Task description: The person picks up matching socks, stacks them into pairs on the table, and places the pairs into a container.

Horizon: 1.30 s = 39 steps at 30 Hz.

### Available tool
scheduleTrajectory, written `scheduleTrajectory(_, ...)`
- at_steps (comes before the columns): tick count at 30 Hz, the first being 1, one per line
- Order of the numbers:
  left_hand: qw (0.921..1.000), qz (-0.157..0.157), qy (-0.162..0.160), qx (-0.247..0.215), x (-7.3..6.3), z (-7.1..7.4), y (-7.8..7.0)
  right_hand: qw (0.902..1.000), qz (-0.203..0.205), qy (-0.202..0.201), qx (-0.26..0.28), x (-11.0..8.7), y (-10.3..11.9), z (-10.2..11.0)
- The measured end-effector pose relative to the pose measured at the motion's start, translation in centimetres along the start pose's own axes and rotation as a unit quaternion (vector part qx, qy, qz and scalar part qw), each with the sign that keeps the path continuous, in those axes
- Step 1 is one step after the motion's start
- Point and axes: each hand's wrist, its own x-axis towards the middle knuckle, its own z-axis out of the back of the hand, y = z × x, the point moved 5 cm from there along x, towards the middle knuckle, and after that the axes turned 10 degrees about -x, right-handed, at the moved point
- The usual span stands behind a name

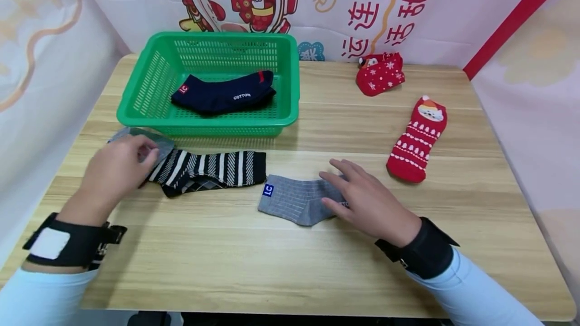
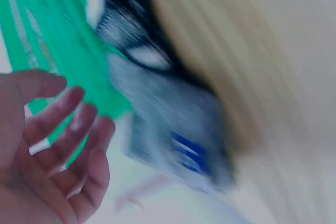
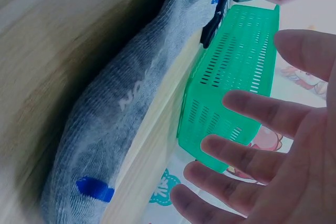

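Observation:
My left hand (image 1: 120, 167) is over a grey sock (image 1: 151, 145) at the left, its fingers loosely bent and holding nothing. In the left wrist view, that grey sock (image 2: 173, 124) with a blue label appears blurred beside the fingers. A black-and-white striped sock (image 1: 217, 167) lies to its right, overlapping it. My right hand (image 1: 367, 200) hovers with spread fingers over the right end of another grey sock (image 1: 294, 200) with a blue LC label, hiding that end. In the right wrist view this grey sock (image 3: 131, 82) lies flat on the table, apart from the fingers.
A green plastic basket (image 1: 281, 127) stands at the back left with dark navy socks (image 1: 222, 93) inside. Two red patterned socks, one folded with snowflakes (image 1: 380, 74) and one with a cat face (image 1: 417, 140), lie on the right of the wooden table (image 1: 290, 270).

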Motion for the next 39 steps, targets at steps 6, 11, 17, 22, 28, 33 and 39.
scheduleTrajectory(6, 0.9934, 0.113, -0.021, 0.008, 0.4, 1.1, 5.0, 1.0, -0.002, 0.003, 0.005, 0.1, -0.2, -0.2)
scheduleTrajectory(11, 0.9874, 0.15, 0.048, 0.014, 0.9, 0.3, 7.0, 0.9999, -0.005, 0.008, 0.008, -0.1, -0.4, -0.4)
scheduleTrajectory(17, 0.9893, 0.138, 0.037, 0.03, 1.1, 0.0, 7.3, 0.9998, -0.009, 0.011, 0.011, -0.1, -0.5, -0.5)
scheduleTrajectory(22, 0.9913, 0.128, 0.024, 0.021, 1.0, 0.1, 6.9, 0.9998, -0.004, 0.012, 0.012, -0.1, -0.3, -0.6)
scheduleTrajectory(28, 0.9934, 0.114, 0.009, 0.005, 0.7, 0.8, 5.7, 0.9998, -0.002, 0.012, 0.015, -0.3, -0.3, -0.6)
scheduleTrajectory(33, 0.9951, 0.092, -0.036, 0.008, 0.3, 2.4, 4.4, 0.9999, 0.006, 0.009, 0.013, -0.5, -0.3, -0.6)
scheduleTrajectory(39, 0.9885, 0.129, -0.071, 0.033, -0.7, 5.2, 3.3, 0.9998, 0.015, 0.009, 0.009, -0.5, 0.0, -0.9)
